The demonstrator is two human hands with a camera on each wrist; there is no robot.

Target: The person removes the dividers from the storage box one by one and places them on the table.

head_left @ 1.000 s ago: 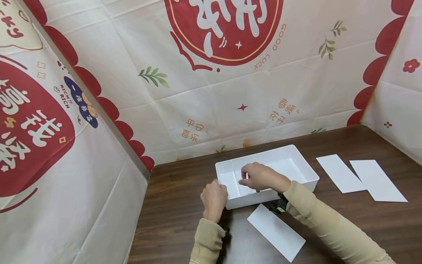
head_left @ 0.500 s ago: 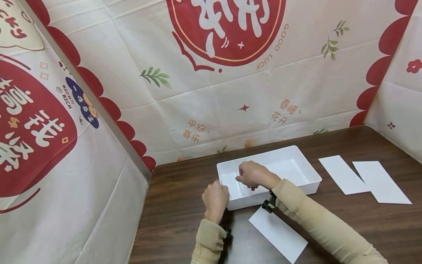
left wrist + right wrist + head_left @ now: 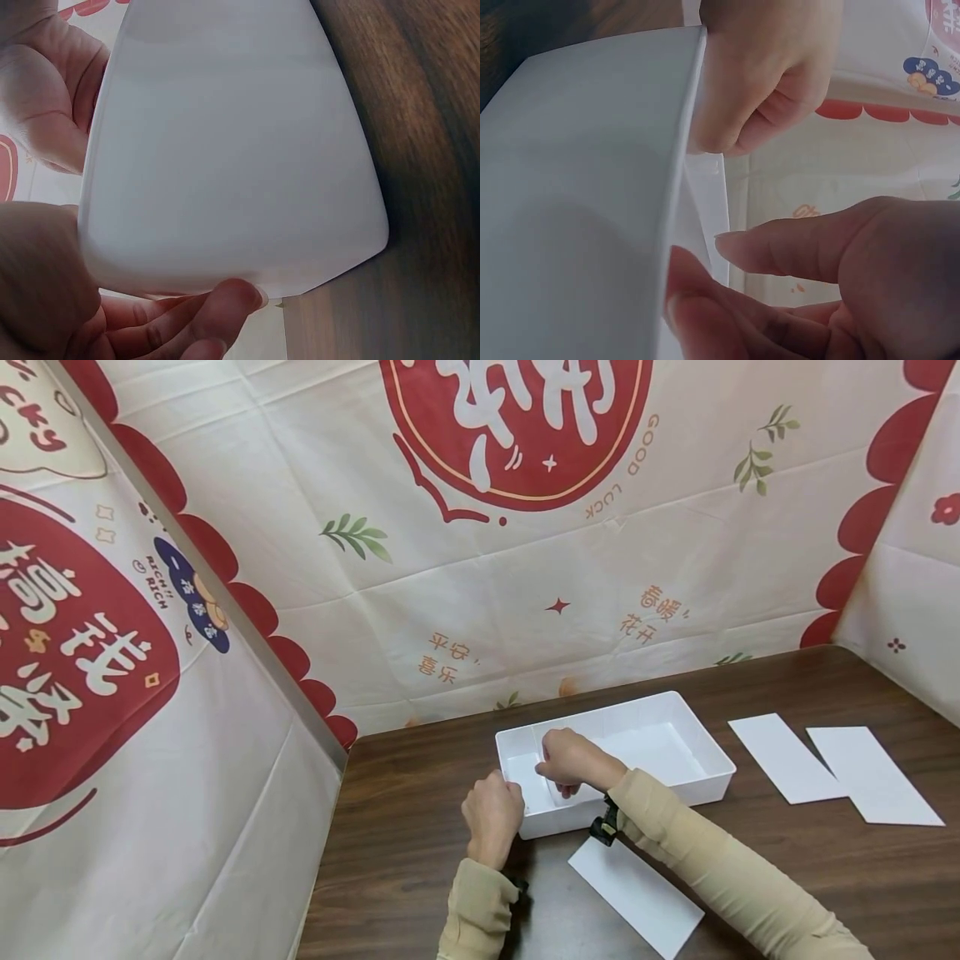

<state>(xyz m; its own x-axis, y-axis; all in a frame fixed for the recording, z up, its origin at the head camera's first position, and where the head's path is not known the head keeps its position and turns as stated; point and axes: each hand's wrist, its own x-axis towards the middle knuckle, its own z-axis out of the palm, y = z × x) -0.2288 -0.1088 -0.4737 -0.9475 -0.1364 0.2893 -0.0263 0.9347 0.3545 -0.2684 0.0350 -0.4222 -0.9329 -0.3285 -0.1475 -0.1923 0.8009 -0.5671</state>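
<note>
A long white open box [image 3: 708, 785] stands on the brown table, with a thin upright white divider [image 3: 555, 792] across it near its left end. My left hand [image 3: 492, 814] grips the box's front left corner; in the left wrist view its fingertips [image 3: 232, 300] press the outside of the end wall. Inside the box, my right hand [image 3: 573, 760] pinches at the divider, fingers curled, partly hiding it. Seen from the right wrist, its thumb [image 3: 780, 244] and forefinger lie to either side of the panel's edge, behind the front wall.
One white rectangular panel [image 3: 637, 897] lies flat in front of the box, under the right forearm. Two more, a panel [image 3: 787, 758] and its neighbour [image 3: 873, 772], lie to the right, touching or overlapping. Printed white cloth [image 3: 465, 577] hangs behind and at the sides.
My right hand has moved a little left within the box, up to the divider. The left hand keeps its hold on the corner. The whole head view has shifted slightly.
</note>
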